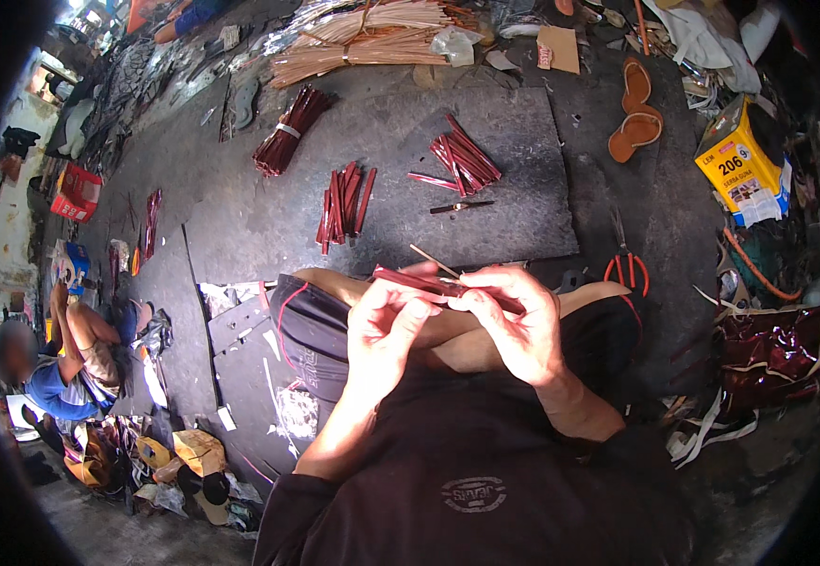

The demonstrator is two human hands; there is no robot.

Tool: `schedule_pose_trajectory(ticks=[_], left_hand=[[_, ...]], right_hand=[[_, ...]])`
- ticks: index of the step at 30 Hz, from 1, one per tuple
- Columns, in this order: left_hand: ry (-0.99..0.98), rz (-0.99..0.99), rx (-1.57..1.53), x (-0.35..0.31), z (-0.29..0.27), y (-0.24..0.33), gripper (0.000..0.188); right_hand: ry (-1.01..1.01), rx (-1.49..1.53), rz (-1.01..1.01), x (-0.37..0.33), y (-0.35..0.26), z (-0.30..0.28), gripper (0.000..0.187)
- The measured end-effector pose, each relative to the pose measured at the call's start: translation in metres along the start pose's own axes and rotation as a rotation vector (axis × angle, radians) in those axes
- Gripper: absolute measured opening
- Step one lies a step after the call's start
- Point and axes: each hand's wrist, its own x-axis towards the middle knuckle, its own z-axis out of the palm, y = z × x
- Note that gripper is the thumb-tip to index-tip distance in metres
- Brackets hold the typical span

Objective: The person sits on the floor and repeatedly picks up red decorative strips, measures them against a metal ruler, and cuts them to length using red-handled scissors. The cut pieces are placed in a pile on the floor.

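My two hands meet above my crossed legs with a glossy dark red strip (pixel 414 281) stretched between them. My left hand (pixel 382 330) pinches its left part between thumb and fingers. My right hand (pixel 516 325) closes on the other end, its fingertips hiding part of it. A thin pale stick (pixel 434 259) shows just beyond the fingers; whether a hand holds it I cannot tell. Past my hands, on a dark board (pixel 523 226), lie a loose pile of red strips (pixel 342 206), a second pile (pixel 467 162) and a slim dark tool (pixel 462 206).
A banded bundle of red strips (pixel 292 130) lies farther off, below a stack of pale strips (pixel 363 47). To the right are orange-handled scissors (pixel 627 269), tan sandals (pixel 636 111), a yellow box (pixel 740 160) and shiny red sheeting (pixel 769 349). Another person (pixel 70 377) sits at left.
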Motion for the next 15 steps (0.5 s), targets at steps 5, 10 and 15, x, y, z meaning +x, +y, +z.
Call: schedule_pose_trajectory(ticks=[5, 10, 15], left_hand=[[0.044, 0.063, 0.186, 0.004, 0.003, 0.003, 0.014], [0.000, 0.169, 0.132, 0.003, 0.012, 0.006, 0.015], [-0.025, 0.201, 0.237, 0.004, 0.012, 0.008, 0.015]], right_hand=[[0.004, -0.512, -0.293, 0.008, -0.015, -0.001, 0.034], [0.065, -0.577, -0.362, 0.012, -0.012, 0.003, 0.038], [0.068, -0.694, -0.455, 0.015, -0.018, 0.005, 0.035]])
